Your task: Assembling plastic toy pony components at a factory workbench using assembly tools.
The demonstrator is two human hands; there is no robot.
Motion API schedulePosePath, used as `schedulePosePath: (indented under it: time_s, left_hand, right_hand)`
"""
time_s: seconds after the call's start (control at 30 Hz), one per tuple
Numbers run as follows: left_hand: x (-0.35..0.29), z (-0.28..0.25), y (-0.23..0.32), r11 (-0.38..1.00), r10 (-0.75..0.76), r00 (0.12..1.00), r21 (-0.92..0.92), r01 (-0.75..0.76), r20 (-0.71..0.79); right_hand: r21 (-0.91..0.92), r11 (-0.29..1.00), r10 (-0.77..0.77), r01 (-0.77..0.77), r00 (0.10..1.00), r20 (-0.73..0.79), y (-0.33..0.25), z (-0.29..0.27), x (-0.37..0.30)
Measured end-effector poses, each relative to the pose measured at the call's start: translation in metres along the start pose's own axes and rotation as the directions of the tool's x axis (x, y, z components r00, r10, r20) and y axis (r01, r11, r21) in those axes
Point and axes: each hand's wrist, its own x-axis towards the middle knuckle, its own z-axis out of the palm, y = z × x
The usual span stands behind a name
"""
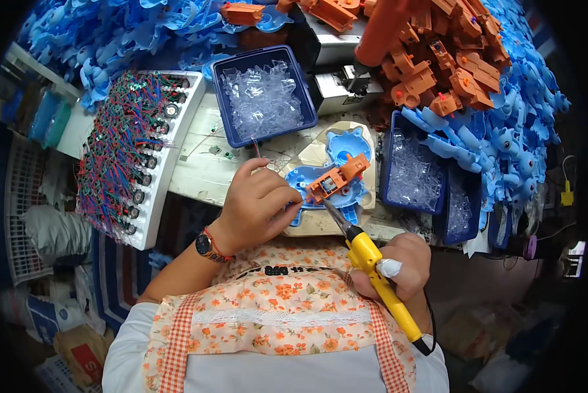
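In my right hand (402,265) is a yellow soldering iron (366,254), its metal tip pointing up and left to the lower edge of an orange plastic housing (336,183). A white wrap covers one of that hand's fingers. The housing lies across a blue animal-shaped plastic shell (348,143), which rests in a pale fixture block (317,224). A small component shows in the housing's opening. My left hand (261,200) has its thumb and fingertips pinched together at the housing's left end, close to the iron's tip; what they pinch is too small to make out.
A blue bin of clear plastic pieces (263,98) stands behind my left hand; another such bin (412,173) is at right. A white foam tray (183,124) holds many wired parts. Orange housings (464,75) and blue shells (510,147) pile up behind. A red cylinder (382,33) hangs above.
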Motion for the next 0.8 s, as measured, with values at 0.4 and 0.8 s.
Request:
schedulePosePath:
  time_s: [0.4,0.8]
  left_hand:
    - [0.000,0.001,-0.006,0.997,0.075,0.997,-0.014,-0.076,-0.015]
    - [-0.001,0.004,-0.009,0.995,0.101,0.995,-0.016,-0.101,-0.017]
  right_hand:
    - [-0.110,0.993,-0.028,0.041,0.993,0.117,-0.010,0.007,0.009]
    - [-0.136,0.991,0.002,0.016,0.991,0.133,-0.016,0.011,0.010]
